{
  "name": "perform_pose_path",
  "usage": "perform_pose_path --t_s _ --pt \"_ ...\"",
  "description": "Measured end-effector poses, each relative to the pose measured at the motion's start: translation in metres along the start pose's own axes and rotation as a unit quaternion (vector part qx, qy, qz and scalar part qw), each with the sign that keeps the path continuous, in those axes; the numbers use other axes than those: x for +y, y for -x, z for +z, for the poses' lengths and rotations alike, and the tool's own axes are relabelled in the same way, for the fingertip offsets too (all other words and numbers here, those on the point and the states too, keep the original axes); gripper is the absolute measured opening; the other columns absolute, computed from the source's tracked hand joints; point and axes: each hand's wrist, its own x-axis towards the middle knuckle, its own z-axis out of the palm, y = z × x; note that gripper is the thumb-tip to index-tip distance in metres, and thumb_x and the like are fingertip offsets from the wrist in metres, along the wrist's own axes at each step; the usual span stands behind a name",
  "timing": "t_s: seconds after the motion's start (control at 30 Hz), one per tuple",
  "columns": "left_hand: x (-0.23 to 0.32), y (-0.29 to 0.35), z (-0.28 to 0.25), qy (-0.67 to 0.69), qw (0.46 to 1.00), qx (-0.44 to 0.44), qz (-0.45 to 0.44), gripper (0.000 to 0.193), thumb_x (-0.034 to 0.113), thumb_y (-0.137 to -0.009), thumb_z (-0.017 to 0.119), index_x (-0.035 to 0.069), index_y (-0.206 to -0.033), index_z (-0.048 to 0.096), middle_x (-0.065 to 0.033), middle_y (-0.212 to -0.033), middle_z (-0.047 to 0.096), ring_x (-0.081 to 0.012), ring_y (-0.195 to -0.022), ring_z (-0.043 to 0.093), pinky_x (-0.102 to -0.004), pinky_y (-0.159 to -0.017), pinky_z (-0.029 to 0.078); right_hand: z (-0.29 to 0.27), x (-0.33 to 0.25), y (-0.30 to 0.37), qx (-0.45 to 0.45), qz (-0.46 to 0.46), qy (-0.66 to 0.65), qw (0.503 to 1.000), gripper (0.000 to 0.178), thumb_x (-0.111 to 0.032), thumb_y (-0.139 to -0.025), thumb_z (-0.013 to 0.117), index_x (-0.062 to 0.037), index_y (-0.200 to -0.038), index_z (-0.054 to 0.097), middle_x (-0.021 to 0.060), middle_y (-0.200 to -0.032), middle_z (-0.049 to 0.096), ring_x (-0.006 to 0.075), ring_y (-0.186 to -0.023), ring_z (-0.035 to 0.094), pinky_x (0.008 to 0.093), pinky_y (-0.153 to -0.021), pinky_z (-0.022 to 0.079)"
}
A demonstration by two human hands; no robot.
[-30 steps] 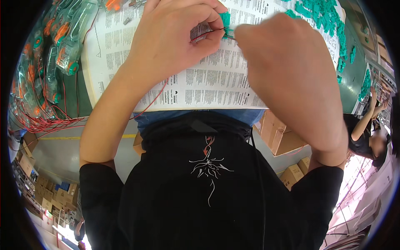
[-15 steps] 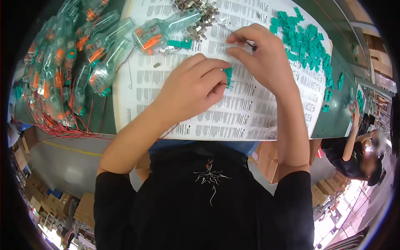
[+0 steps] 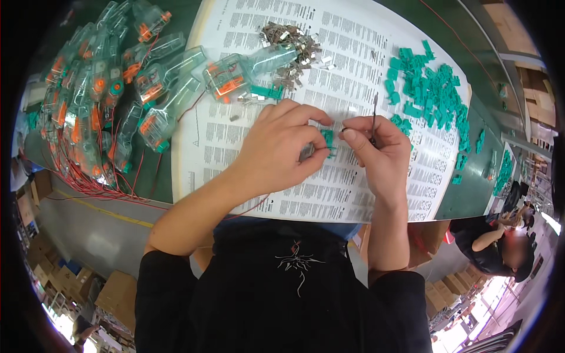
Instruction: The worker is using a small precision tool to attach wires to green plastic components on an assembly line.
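Note:
My left hand (image 3: 281,146) pinches a small green plastic part (image 3: 327,139) between thumb and fingers, above the printed paper sheet (image 3: 306,203). Close on its right, my right hand (image 3: 384,154) is closed, thumb against forefinger. A thin dark pointed tool (image 3: 375,110) sticks up from between its fingers; its kind is unclear. At the right thumb tip sits a tiny dark piece too small to name. Beyond my hands lies a heap of small metal clips (image 3: 291,44). A clear bottle-shaped plastic housing with an orange piece (image 3: 228,87) lies next to it.
Many similar clear housings (image 3: 97,88) crowd the left of the green table (image 3: 194,17), trailing red wires (image 3: 112,187). Loose green plastic parts (image 3: 432,88) are heaped on the paper's right. Another person (image 3: 488,247) is at the far right, beside cardboard boxes.
My right hand has come down close to the green part; its thumb and forefinger have closed, and the thin tool now points upward. The whole view has shifted slightly.

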Motion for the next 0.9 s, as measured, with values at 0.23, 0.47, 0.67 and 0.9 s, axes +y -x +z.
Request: perform_pose_path --t_s 0.23,0.47,0.67,0.9 --pt "0.0004 -0.0029 -0.0004 0.005 1.0 -0.01 -0.016 0.009 0.016 -0.08 0.078 0.011 -0.08 0.07 0.0009 -0.117 0.07 -0.0235 -0.105 0.059 -0.0394 -0.094 0.041 0.0042 0.0064 0.0035 0.037 -0.022 -0.016 0.999 0.013 0.001 -0.09 0.078 0.0049 -0.103 0.076 0.0044 -0.094 0.076 0.0057 -0.083 0.064 0.0204 -0.074 0.052" --pt "-0.0017 -0.0034 0.0011 -0.003 1.0 -0.002 -0.021 0.011 0.018 -0.081 0.076 0.01 -0.077 0.07 0.0023 -0.114 0.069 -0.0238 -0.104 0.059 -0.0406 -0.093 0.042 0.0055 0.0058 0.0065 -0.002 -0.008 0.013 1.0 0.015 0.0 -0.093 0.075 0.0049 -0.107 0.075 0.0046 -0.097 0.076 0.0066 -0.085 0.066 0.0216 -0.078 0.054" --pt "-0.0024 -0.0027 0.0027 -0.006 1.0 0.007 -0.016 0.011 0.018 -0.08 0.076 0.01 -0.078 0.069 0.0024 -0.111 0.069 -0.0236 -0.103 0.059 -0.0406 -0.092 0.042 0.0092 0.0053 0.0087 -0.008 -0.002 -0.001 1.0 0.015 0.0 -0.096 0.071 0.0047 -0.109 0.074 0.0049 -0.098 0.076 0.0071 -0.086 0.066 0.0226 -0.079 0.054" --pt "-0.0028 -0.0036 0.003 -0.01 1.0 0.007 -0.012 0.011 0.018 -0.08 0.076 0.01 -0.078 0.069 0.0027 -0.107 0.068 -0.0229 -0.102 0.059 -0.0403 -0.091 0.043 0.0087 0.0057 0.0092 -0.035 -0.001 0.02 0.999 0.014 -0.001 -0.097 0.07 0.0046 -0.109 0.072 0.0049 -0.095 0.074 0.0079 -0.086 0.066 0.023 -0.079 0.054"
